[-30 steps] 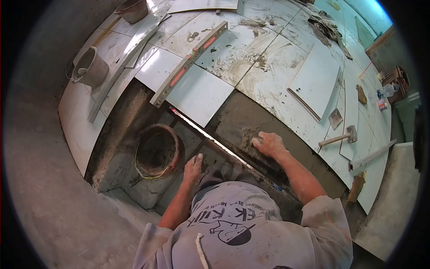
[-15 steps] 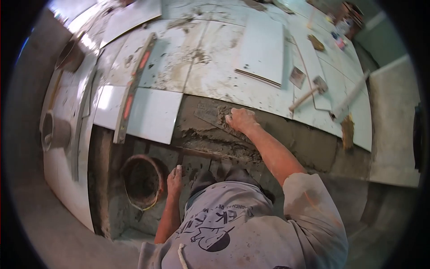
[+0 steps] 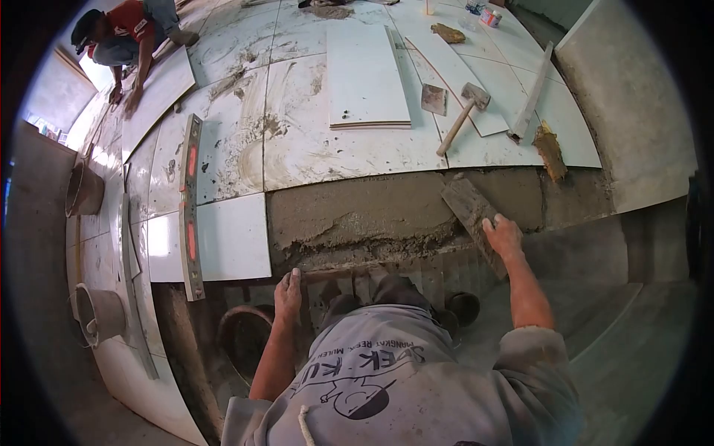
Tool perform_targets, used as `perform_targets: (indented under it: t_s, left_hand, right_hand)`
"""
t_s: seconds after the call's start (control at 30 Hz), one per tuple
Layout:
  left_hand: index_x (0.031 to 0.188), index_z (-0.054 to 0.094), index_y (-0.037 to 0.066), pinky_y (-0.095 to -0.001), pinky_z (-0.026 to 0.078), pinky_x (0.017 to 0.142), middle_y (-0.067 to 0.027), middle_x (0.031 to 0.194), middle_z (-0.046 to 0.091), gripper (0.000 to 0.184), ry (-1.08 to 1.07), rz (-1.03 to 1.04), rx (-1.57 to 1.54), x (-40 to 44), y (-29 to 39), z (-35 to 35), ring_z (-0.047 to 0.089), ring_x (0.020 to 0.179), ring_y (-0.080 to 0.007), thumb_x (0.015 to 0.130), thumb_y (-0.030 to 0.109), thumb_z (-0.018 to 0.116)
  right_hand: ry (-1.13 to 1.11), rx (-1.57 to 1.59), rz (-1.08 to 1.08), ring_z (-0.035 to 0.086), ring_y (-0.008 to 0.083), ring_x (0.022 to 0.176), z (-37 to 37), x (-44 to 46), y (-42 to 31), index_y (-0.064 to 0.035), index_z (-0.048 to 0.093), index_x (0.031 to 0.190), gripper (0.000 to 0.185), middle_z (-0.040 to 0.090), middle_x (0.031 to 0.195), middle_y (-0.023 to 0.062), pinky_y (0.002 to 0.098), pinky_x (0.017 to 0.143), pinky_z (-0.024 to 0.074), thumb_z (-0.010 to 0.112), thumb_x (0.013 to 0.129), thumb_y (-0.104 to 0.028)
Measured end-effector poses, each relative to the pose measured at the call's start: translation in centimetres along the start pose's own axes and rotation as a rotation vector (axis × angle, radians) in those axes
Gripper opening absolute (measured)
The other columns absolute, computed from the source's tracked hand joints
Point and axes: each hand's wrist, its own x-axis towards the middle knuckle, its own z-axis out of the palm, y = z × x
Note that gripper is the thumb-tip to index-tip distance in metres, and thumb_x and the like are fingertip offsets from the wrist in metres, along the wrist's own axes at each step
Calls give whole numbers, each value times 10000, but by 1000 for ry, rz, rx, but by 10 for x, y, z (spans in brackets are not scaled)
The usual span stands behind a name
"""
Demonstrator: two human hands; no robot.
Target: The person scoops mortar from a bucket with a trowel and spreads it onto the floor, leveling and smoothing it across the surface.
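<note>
My right hand (image 3: 504, 236) is closed on a long, flat, mortar-coated float (image 3: 473, 212), which lies slanted over the right part of the wet mortar bed (image 3: 357, 204). Its upper end reaches the bed's far side and its lower end sticks out past the near edge. My left hand (image 3: 288, 295) is beside the near left edge of the bed, close to a white tile (image 3: 234, 241). Its fingers point forward and nothing shows in them. Below it on the left stands a bucket (image 3: 242, 334), partly hidden by my arm.
A spirit level (image 3: 190, 208) lies across the left tiles. Stacked tiles (image 3: 364, 74), a mallet (image 3: 465, 119), a square metal blade (image 3: 433, 99) and a dirty sponge-like lump (image 3: 549, 152) lie beyond the bed. Two buckets stand far left. Another person (image 3: 130, 41) crouches at a tile.
My right hand has moved right and nearer with the float, which has turned. A smoother mortar surface shows where it was. The view has shifted, bringing the other person into sight.
</note>
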Motion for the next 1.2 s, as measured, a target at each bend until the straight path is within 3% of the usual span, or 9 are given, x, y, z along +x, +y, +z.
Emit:
perform_targets:
  t_s: [0.3, 0.4, 0.57, 0.67, 0.77, 0.83, 1.0, 1.13, 1.2]
  left_hand:
    - [1117, 582, -59, -382, 424, 896, -266, 1066, 611, 558, -40, 279, 259, 25, -59, 18, 560, 1048, -408, 931, 450, 445]
    - [1180, 563, -47, -364, 405, 941, -268, 1133, 590, 564, -177, -10, 172, 8, -30, 10, 538, 1128, -384, 932, 446, 449]
    - [1074, 601, -46, -362, 437, 832, -216, 951, 633, 525, -158, -29, -33, 5, -34, 1, 585, 891, -321, 935, 439, 456]
    - [1023, 605, -44, -365, 437, 781, -197, 873, 616, 513, -126, -14, -106, 14, -66, 2, 550, 801, -294, 938, 438, 451]
    - [1016, 604, -47, -374, 437, 782, -208, 876, 616, 520, -137, 25, 71, 4, -30, 2, 566, 821, -307, 938, 444, 450]
    - [1022, 603, -44, -373, 435, 791, -226, 899, 615, 526, -167, 51, 67, 7, -26, 9, 581, 859, -319, 938, 450, 445]
    - [1100, 575, -90, -368, 419, 881, -262, 1040, 618, 589, -167, 17, -29, 12, -22, 28, 581, 993, -352, 935, 461, 446]
    - [1083, 582, -88, -348, 426, 864, -237, 1016, 632, 562, -77, 57, -60, 1, -15, 34, 588, 941, -313, 938, 441, 457]
    - [1067, 591, -81, -341, 431, 850, -215, 997, 641, 540, -26, 129, 42, -8, -3, 28, 587, 914, -289, 942, 427, 457]
  right_hand:
    - [-222, 99, -125, 616, 390, 930, 3, -36, -143, -41, 600, 1020, 520, 643, 945, 235, 469, 821, 483, 540, 835, -523]
    - [-236, 54, -88, 613, 380, 958, 8, -33, -149, -45, 601, 994, 511, 641, 984, 225, 462, 834, 484, 524, 841, -527]
    - [-101, 94, 264, 580, 374, 1043, 4, -21, -70, -48, 587, 1146, 562, 625, 1063, 213, 477, 874, 465, 529, 840, -516]
    - [55, 14, 261, 652, 312, 830, 11, -18, -17, 20, 553, 1193, 615, 656, 927, 188, 427, 713, 521, 583, 834, -478]
    - [-50, 539, 464, 616, 235, 554, -42, -34, -17, 64, 595, 997, 508, 644, 768, 165, 337, 492, 486, 629, 828, -414]
    - [-88, 1038, 304, 506, 152, 410, -57, -41, -16, 76, 595, 990, 480, 592, 657, 98, 271, 376, 394, 693, 801, -354]
    - [-24, 1740, 459, 582, 125, 602, -8, -43, -25, -69, 634, 888, 273, 620, 773, 19, 277, 527, 477, 697, 801, -319]
    - [-317, 1360, 710, 627, 164, 740, 35, -36, -18, -64, 653, 1019, 330, 664, 915, 55, 289, 675, 510, 683, 811, -318]
    - [142, 1768, 495, 604, 164, 642, 53, -33, -20, -92, 654, 948, 270, 651, 784, 40, 293, 624, 500, 686, 806, -318]
